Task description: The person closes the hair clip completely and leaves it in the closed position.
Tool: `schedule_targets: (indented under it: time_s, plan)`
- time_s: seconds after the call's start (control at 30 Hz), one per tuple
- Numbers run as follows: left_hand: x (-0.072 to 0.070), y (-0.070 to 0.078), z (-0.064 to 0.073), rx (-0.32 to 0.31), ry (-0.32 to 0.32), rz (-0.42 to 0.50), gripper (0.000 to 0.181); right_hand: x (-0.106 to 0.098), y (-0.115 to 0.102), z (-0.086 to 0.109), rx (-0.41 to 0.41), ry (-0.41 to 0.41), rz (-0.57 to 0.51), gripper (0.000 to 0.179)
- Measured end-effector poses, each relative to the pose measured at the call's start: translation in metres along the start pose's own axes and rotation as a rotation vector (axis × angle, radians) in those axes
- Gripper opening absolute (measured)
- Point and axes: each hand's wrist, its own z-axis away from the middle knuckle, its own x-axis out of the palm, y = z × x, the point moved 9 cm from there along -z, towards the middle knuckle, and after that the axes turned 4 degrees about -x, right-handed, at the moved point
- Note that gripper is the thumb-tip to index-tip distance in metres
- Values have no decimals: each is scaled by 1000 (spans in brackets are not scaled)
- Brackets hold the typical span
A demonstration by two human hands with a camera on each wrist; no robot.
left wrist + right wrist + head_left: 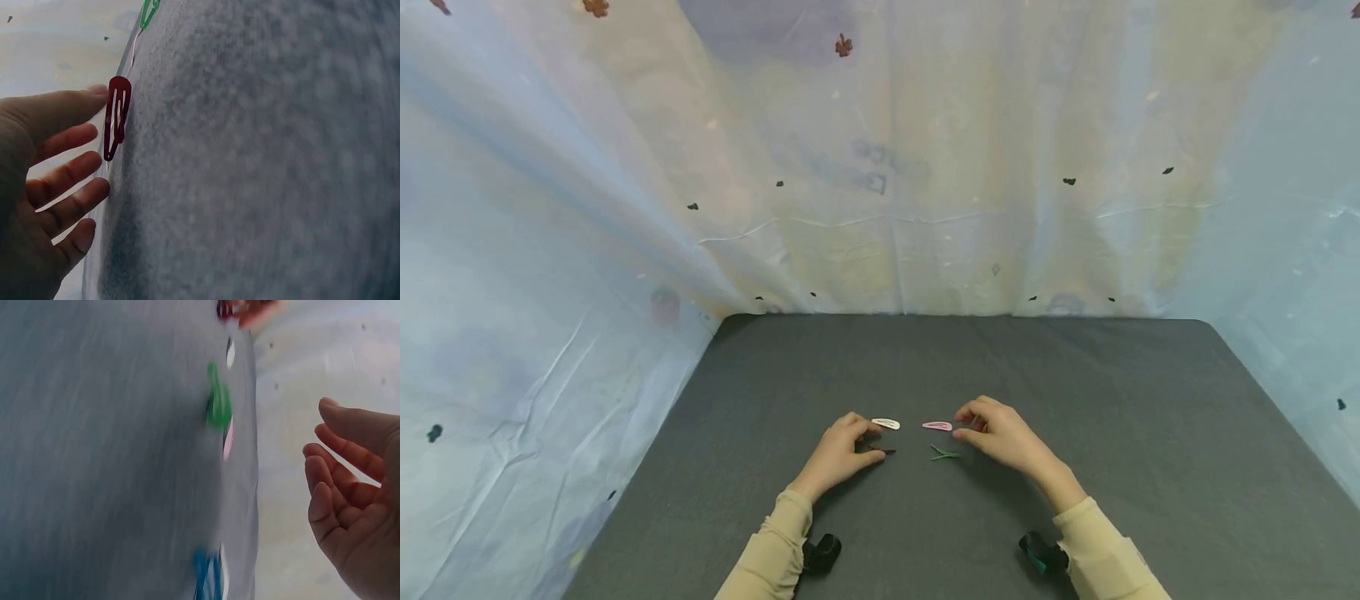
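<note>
My left hand [841, 450] hovers at the left of the clips, its fingers loosely bent and apart. A dark red snap hair clip [119, 84] stands out from the cloth, overlapping the thumb tip in the left wrist view. Just beyond these fingers lies a white hair clip [886, 423]. My right hand [1003, 435] holds nothing, its fingers relaxed and slightly curved. Close to its fingertips are a pink hair clip [937, 426] and, nearer me, a green hair clip [946, 455] with its arms spread. A blue clip [201, 569] shows in the right wrist view, hidden in the head view.
A dark grey cloth-covered table [887, 533] spreads under both hands. Pale patterned sheeting [925, 167] hangs behind it and at both sides. Beside the blue clip, a pale clip [224, 575] shows at the bottom of the right wrist view. Each wrist bears a black device [823, 554].
</note>
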Motion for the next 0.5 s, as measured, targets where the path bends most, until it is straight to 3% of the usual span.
schedule_targets:
  time_s: [0.2, 0.5]
  plan:
    - [3, -4, 1, 10, -32, -53, 30, 25, -27, -17, -94, -37, -31, 18]
    - [5, -5, 3, 13, -80, -34, 23, 70, -43, -34, -167, -134, 13, 17]
